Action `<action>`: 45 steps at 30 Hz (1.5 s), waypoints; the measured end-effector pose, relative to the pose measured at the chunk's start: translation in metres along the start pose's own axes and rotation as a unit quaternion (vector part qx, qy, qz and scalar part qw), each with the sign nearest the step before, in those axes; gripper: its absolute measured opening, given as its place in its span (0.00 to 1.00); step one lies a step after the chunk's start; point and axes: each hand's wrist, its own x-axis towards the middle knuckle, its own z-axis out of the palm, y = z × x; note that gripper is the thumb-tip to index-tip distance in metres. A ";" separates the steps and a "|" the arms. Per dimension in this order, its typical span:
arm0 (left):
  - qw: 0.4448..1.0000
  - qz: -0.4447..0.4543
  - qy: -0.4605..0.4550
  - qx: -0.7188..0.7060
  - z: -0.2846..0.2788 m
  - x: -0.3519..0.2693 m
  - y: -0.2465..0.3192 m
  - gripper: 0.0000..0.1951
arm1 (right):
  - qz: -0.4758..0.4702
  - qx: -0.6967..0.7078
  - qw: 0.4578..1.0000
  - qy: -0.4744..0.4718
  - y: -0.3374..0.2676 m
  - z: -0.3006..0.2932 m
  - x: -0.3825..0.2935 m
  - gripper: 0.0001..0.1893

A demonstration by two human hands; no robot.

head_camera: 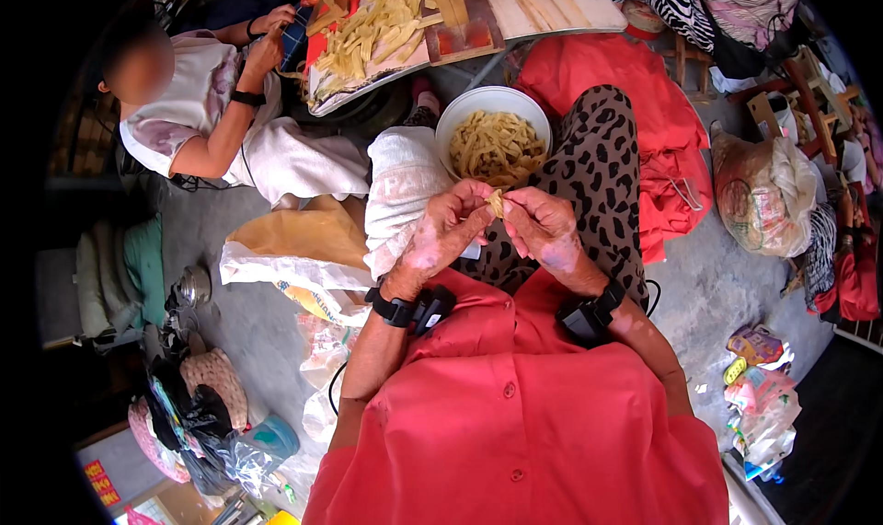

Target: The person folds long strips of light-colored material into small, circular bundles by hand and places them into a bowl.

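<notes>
Between the fingertips of both hands, above my lap, is a small yellowish folded strip [495,203]. My left hand [452,225] pinches it from the left with thumb and fingers, and my right hand [541,225] pinches its other side. Just beyond the hands stands a white round bucket [447,121] holding many pale yellow strips [498,145], which look like dried plant or food pieces. A white towel [403,180] drapes over my left thigh. What lies under my palms is hidden.
A low table [552,7] ahead bears a pile of yellow strips [372,35] and a wooden block device [455,24]. At the left a co-worker [214,104] sits, hands raised. An open woven sack [296,245] lies left of my legs; a filled plastic bag [759,194] stands right.
</notes>
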 end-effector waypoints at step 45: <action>0.962 -0.043 -0.015 -0.268 -0.008 -0.005 0.011 0.10 | 0.083 0.109 0.990 -0.042 -0.021 0.005 0.002 0.11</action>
